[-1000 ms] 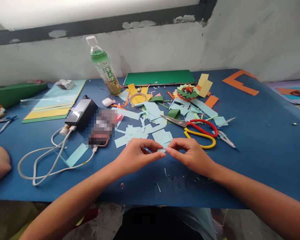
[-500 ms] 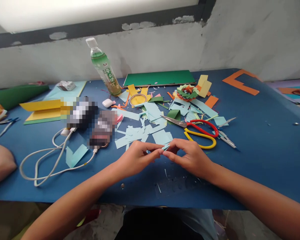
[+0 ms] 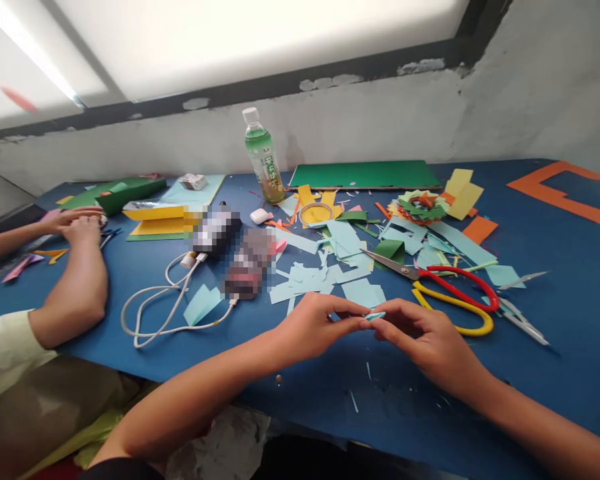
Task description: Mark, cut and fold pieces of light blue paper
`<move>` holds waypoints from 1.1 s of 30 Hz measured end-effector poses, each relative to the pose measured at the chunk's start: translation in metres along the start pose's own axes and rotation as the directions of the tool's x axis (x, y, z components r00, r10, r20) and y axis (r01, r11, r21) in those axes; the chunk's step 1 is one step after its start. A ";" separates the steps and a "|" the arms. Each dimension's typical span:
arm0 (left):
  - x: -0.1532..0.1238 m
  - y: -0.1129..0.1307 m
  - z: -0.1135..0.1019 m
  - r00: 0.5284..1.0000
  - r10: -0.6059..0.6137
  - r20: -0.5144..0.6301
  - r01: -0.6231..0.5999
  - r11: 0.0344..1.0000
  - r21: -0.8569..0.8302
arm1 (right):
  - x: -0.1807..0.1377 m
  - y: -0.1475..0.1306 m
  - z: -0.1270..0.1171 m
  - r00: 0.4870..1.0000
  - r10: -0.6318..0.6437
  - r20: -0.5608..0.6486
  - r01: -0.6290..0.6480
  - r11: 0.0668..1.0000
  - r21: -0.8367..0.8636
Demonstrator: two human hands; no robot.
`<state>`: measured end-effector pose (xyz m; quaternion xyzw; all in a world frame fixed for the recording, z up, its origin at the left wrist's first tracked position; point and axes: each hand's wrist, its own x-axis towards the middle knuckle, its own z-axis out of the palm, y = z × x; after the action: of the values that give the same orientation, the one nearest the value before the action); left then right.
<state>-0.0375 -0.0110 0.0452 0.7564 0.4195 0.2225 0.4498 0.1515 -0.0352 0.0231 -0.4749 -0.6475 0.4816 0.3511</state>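
Between the fingertips of both hands is a small folded piece of light blue paper (image 3: 375,317). My left hand (image 3: 316,327) pinches its left end with thumb and forefinger. At the other end, the thumb and fingers of my right hand (image 3: 423,337) are closed on it. Cut light blue paper scraps (image 3: 307,277) lie spread just beyond my hands. Scissors (image 3: 430,280) with one red and one yellow handle rest open beyond my right hand, blades pointing left. A ring of folded green and orange paper (image 3: 420,208) sits farther back among the scraps.
A drink bottle (image 3: 265,160) stands near the wall beside a green board (image 3: 365,175). White cables (image 3: 130,313) run to two blurred devices on the left. A co-worker's arm (image 3: 77,287) rests at the far left. Orange paper (image 3: 560,193) lies back right; a craft knife (image 3: 525,323) lies beside the scissors.
The view has swung left, so the table's things sit farther right and the co-worker's arms show. Both my hands still pinch the blue paper, which now appears slightly more level.
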 end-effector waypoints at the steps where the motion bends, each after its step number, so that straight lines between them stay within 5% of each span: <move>1: -0.001 0.000 0.000 1.000 -0.008 0.001 0.008 1.000 -0.011 | 0.000 0.000 0.001 1.000 -0.001 -0.013 0.001 1.000 0.002; 7: -0.004 0.000 0.001 1.000 0.008 -0.025 -0.009 0.999 -0.031 | 0.001 -0.001 0.002 0.996 -0.040 -0.074 0.037 0.998 -0.049; 17: -0.002 -0.008 0.017 0.980 0.116 -0.161 -0.087 0.980 0.179 | 0.001 0.009 0.015 0.963 -0.245 -0.111 0.213 0.946 -0.243; 24: -0.002 -0.014 0.025 0.951 0.182 -0.251 -0.132 0.970 0.204 | 0.004 0.013 0.024 0.958 -0.198 -0.207 0.150 0.962 -0.227; 33: -0.001 -0.019 0.025 0.931 0.239 -0.275 -0.161 0.947 0.279 | 0.004 0.017 0.025 0.940 -0.281 -0.195 0.225 0.937 -0.268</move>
<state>-0.0285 -0.0194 0.0165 0.8029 0.4289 0.3265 0.2545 0.1327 -0.0374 -0.0006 -0.4791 -0.7121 0.2911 0.4227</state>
